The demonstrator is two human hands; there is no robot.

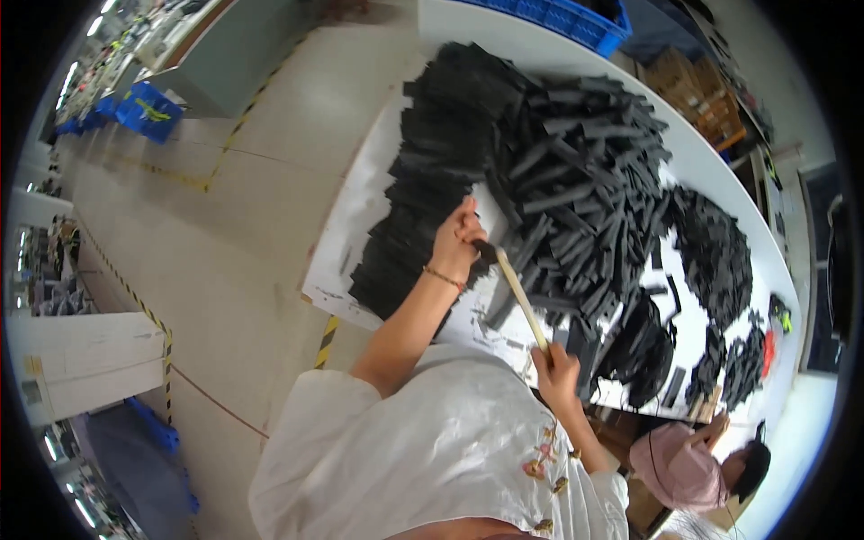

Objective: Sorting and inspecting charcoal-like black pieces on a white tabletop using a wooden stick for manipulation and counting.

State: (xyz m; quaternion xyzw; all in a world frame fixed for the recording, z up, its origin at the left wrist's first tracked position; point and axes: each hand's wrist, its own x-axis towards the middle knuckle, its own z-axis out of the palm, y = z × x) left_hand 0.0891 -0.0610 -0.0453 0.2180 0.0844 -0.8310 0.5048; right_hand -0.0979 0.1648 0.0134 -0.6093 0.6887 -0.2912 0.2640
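My left hand is closed on a short black piece at the upper end of a pale, thin stick. Whether the stick goes into the black piece or only touches it, I cannot tell. Wrapped round the stick's lower end is my right hand. Rows of flat black strips lie side by side just beyond and left of my left hand. A loose heap of black tube-like pieces spreads to the right of them.
The white table has a raised wall along its far side. More black piles lie on its right part. A blue crate stands beyond the wall. At the lower right a person in a pink top works at the table.
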